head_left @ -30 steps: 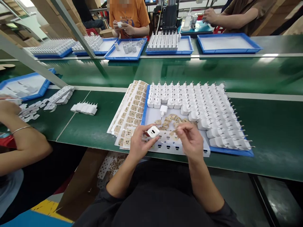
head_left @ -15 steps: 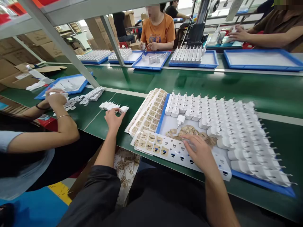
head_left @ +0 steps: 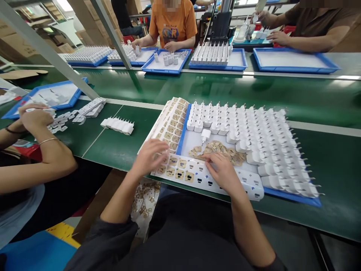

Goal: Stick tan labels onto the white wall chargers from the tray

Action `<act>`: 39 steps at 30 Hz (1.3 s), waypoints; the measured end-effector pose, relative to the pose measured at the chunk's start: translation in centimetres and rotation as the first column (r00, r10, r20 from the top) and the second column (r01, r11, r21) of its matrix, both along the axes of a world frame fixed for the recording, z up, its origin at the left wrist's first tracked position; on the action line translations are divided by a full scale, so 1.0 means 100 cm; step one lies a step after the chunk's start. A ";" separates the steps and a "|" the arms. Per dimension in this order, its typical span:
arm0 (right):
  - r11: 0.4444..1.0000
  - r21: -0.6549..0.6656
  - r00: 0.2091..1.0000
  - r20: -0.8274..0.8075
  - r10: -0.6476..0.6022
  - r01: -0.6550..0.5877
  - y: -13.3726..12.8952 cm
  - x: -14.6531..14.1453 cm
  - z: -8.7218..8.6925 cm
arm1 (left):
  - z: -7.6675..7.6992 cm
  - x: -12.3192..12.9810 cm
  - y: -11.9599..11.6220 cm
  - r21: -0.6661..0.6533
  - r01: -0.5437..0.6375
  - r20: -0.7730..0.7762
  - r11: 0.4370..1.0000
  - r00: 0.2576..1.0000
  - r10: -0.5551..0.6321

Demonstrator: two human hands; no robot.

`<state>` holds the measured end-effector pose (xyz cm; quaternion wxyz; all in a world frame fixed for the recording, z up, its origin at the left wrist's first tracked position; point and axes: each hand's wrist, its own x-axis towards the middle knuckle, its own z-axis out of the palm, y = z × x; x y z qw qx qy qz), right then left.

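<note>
My left hand, slightly blurred, is over the left end of a white sticker sheet, its fingers apart and nothing seen in them. The sheet's left part bears tan adhesive pieces; cut-outs show along the rest. My right hand is above the sheet, fingertips closed at the edge of a pile of tan pieces; what they hold is too small to make out. Beyond the pile a single white plug adapter lies on its side. Rows of white plug adapters stand in a blue-rimmed tray, prongs up.
More sticker sheets are stacked left of the tray. A short row of plug adapters lies farther left. A co-worker's hands work beside white parts. A slanting metal post crosses the left. Across the bench are more trays.
My left hand has let go of the plug adapter row and moved right to the sheet. My right hand stays by the tan pieces. The whole view has shifted.
</note>
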<state>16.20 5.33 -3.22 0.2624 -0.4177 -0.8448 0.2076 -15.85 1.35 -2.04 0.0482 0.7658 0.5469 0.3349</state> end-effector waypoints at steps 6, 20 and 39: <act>0.989 0.135 0.998 0.035 0.050 -0.055 -0.013 -0.007 0.009 | -0.011 0.055 -0.022 -0.040 0.263 -0.152 0.964 0.952 -0.266; 0.955 0.116 0.962 0.058 0.268 -0.273 -0.026 -0.036 0.006 | -0.026 0.050 -0.020 -0.006 0.221 -0.065 0.975 0.973 -0.221; 0.963 -0.035 0.896 -0.375 0.236 -0.268 -0.024 0.002 0.021 | -0.023 0.048 -0.004 -0.015 0.195 -0.111 0.981 0.974 -0.196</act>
